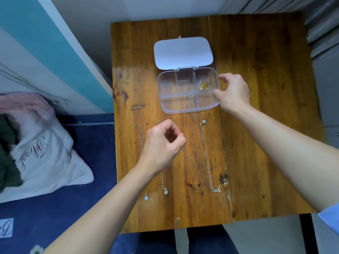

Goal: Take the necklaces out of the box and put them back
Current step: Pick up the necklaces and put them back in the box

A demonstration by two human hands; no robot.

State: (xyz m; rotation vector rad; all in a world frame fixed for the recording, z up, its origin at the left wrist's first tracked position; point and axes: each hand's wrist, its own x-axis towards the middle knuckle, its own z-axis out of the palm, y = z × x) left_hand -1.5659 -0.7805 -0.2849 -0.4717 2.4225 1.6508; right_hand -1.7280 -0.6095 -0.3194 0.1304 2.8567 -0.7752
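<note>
— Where are your hands?

— Your right hand (233, 92) is at the right edge of the clear box (189, 89), thumb and fingers curled against its wall. Whether they press it or only touch it, I cannot tell. Your left hand (162, 145) hovers over the table (256, 107) nearer you, fingers bent loosely inward, thumb close to the forefinger. I cannot tell if a chain is pinched there.

— And the necklaces?

— A gold necklace (203, 86) lies bunched in the box's far right compartment. Three silver ones lie stretched out on the wood in front of the box: the left necklace (141, 140) with a pale pendant at its near end, the middle necklace (164, 184) partly hidden under your left hand, and the right necklace (206, 154), well clear of both hands.

— Anything around?

— The box's white lid (183, 52) lies open, hinged back away from you. A pillow (45, 149) sits on the blue bedding (82, 208) to your left, off the table.
</note>
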